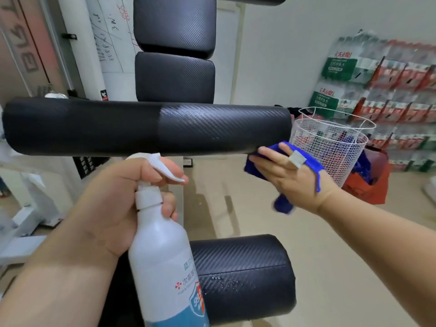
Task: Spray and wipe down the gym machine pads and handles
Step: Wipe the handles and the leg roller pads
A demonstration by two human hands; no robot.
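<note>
A long black roller pad runs across the middle of the head view; its right half looks wet and shiny. My left hand grips the neck of a white spray bottle, held upright below the roller. My right hand presses a blue cloth with straight fingers against the underside of the roller's right end. A lower black pad carries droplets on its top. Two black back pads stand upright behind the roller.
A white wire-mesh basket stands just right of the roller's end, close to my right hand. Stacked packs of bottled water line the right wall. A whiteboard and white machine frame are on the left. Beige floor lies below.
</note>
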